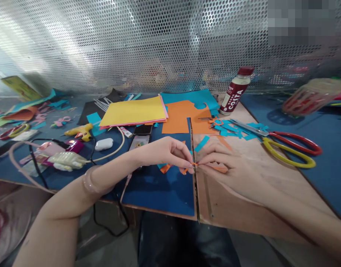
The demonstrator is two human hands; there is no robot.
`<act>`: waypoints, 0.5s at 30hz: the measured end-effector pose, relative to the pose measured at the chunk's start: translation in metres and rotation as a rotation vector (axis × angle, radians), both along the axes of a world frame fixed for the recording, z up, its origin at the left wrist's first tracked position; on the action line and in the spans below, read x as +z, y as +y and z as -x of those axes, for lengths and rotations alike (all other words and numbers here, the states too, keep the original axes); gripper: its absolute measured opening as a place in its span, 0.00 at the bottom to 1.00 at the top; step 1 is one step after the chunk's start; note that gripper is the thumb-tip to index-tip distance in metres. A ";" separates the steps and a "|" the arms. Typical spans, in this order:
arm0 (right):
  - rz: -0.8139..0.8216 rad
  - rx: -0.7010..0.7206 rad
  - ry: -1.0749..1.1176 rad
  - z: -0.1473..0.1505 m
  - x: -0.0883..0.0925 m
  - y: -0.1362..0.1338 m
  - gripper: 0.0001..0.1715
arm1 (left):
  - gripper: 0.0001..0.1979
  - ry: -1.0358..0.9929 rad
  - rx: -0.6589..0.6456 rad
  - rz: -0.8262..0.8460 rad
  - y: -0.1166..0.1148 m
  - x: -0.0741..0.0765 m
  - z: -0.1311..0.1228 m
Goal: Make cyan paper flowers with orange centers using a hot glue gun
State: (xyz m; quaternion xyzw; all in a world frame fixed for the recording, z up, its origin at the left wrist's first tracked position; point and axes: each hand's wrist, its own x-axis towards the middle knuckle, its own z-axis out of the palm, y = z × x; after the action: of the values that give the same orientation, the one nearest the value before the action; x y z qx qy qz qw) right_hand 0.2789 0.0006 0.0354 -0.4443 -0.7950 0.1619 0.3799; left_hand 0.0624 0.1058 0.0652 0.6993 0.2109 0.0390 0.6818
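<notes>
Evidently, the far left serves as a parking spot: a yellow hot glue gun [80, 132] lies beside a white earbud case [104, 144], both apart from the fingers. Next, yellow sheets [133, 111] lie stacked flat behind the left hand [173, 152], whose thumb and forefinger pinch narrowly on a small orange paper strip [195, 163] above the table seam. The right hand [228, 167] pinches its other end, probably because so slight a piece needs fingertip control from both sides. Behind it are turquoise scraps [228, 128]; rightmost, scissors [266, 134] lie with handles outward, seemingly for easy reach.
</notes>
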 end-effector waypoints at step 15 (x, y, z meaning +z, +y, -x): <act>0.300 -0.126 0.142 0.008 0.004 -0.005 0.12 | 0.08 -0.069 0.176 -0.140 -0.003 -0.009 -0.006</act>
State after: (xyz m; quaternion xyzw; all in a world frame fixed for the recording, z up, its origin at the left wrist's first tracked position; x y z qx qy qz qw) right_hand 0.2711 -0.0041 0.0398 -0.5324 -0.7036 0.2857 0.3738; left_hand 0.0684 0.1029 0.0563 0.7224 0.2447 0.1372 0.6321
